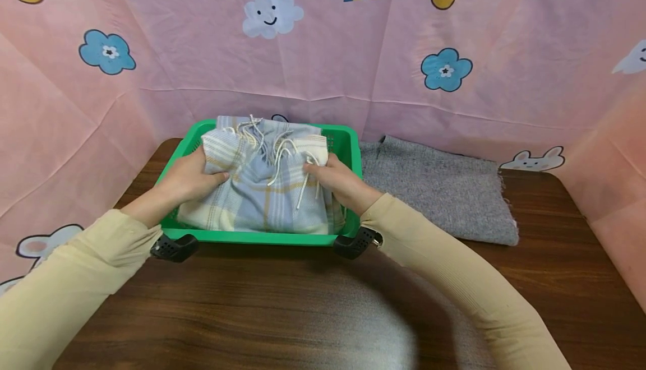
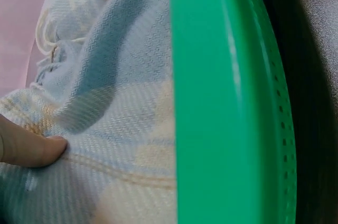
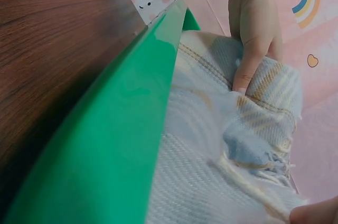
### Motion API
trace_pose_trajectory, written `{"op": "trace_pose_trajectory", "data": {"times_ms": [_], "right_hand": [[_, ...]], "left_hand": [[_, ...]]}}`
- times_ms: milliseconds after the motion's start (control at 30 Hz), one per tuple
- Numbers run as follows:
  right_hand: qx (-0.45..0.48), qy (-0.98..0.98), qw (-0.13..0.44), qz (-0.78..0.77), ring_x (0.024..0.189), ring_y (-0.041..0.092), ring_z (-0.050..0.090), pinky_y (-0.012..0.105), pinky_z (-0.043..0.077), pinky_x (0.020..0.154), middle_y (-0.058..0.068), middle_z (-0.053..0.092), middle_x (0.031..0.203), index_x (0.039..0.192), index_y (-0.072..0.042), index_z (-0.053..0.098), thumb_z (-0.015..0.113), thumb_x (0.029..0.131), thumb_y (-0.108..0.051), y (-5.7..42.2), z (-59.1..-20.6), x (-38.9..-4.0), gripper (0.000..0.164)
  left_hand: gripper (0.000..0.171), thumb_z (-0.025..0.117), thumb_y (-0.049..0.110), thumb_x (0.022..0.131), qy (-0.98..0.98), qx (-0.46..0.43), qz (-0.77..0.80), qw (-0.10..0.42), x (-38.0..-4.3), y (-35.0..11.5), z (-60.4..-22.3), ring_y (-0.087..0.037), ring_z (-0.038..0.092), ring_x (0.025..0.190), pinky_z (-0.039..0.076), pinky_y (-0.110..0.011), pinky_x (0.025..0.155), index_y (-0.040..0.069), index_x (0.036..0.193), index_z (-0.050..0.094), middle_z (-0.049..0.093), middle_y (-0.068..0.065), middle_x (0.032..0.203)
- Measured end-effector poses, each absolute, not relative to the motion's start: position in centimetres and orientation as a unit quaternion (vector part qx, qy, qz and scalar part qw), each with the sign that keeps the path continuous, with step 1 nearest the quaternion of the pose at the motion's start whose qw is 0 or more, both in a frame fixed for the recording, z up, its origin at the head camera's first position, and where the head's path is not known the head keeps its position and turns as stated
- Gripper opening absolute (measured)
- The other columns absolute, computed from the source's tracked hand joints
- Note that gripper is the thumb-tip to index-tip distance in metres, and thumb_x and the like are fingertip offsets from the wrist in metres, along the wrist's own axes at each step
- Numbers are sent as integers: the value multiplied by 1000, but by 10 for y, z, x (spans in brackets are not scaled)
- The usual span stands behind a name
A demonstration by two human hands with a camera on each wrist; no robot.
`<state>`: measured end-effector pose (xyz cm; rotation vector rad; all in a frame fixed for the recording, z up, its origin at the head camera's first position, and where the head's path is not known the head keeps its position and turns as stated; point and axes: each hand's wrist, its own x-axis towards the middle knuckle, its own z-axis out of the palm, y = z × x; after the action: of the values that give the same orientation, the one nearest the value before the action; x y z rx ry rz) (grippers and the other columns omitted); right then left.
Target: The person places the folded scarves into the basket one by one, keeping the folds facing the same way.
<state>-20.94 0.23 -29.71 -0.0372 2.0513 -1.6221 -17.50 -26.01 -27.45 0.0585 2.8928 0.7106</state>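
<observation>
A pale blue, cream and tan plaid scarf (image 1: 267,196) with white fringe lies folded in a green plastic basket (image 1: 262,238). At its left side, my left hand (image 1: 188,178) grips the cloth, thumb on top and the other fingers hidden behind. My right hand (image 1: 343,182) pinches the right side near the fringe. Between the hands the fringed end is raised and sags in folds. In the left wrist view, the left thumb (image 2: 37,147) presses into the scarf (image 2: 132,129). The right wrist view shows the right fingertip (image 3: 317,211) at its lower corner.
A grey woollen cloth (image 1: 434,190) with a frayed edge lies folded to the right of the basket on the dark wooden table (image 1: 262,303). Pink printed fabric (image 1: 333,56) hangs behind and at both sides. Black wrist-worn devices (image 1: 176,248) hang by the basket's front rim.
</observation>
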Motion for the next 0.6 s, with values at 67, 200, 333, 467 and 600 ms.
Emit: {"op": "trace_pose_trajectory", "data": {"times_ms": [67, 200, 333, 467, 600], "right_hand": [[-13, 762, 263, -592, 135, 28, 31, 44, 32, 110, 12, 23, 147, 145, -8, 29, 48, 101, -24, 2, -297, -210, 50], [-11, 769, 266, -581, 140, 27, 27, 44, 30, 112, 11, 21, 150, 147, -7, 27, 48, 101, -25, 3, -299, -210, 54], [-11, 772, 268, -576, 140, 28, 28, 44, 30, 112, 13, 25, 148, 146, -6, 27, 49, 101, -26, 2, -300, -210, 54], [-11, 768, 271, -579, 138, 29, 30, 44, 31, 111, 15, 27, 145, 143, -3, 30, 50, 101, -24, 1, -300, -210, 51], [-6, 763, 278, -583, 137, 29, 31, 43, 31, 112, 15, 29, 143, 141, -2, 31, 51, 100, -23, -1, -299, -209, 50]], "left_hand": [[64, 56, 23, 94, 968, 21, 234, 85, -175, -259, -275, -54, 47, 116, 39, -62, 95, -10, 140, 27, 43, -39, 131], [62, 56, 21, 94, 968, 26, 233, 87, -176, -258, -277, -54, 46, 117, 38, -63, 96, -10, 139, 28, 43, -38, 131], [59, 56, 20, 94, 968, 27, 232, 92, -176, -258, -278, -54, 43, 119, 37, -63, 97, -11, 137, 29, 42, -38, 132], [63, 55, 22, 95, 970, 15, 217, 109, -177, -257, -279, -55, 42, 120, 37, -62, 97, -13, 139, 26, 41, -40, 133], [65, 55, 22, 95, 972, 9, 205, 118, -178, -255, -280, -55, 42, 120, 38, -62, 97, -14, 140, 25, 41, -41, 132]]}}
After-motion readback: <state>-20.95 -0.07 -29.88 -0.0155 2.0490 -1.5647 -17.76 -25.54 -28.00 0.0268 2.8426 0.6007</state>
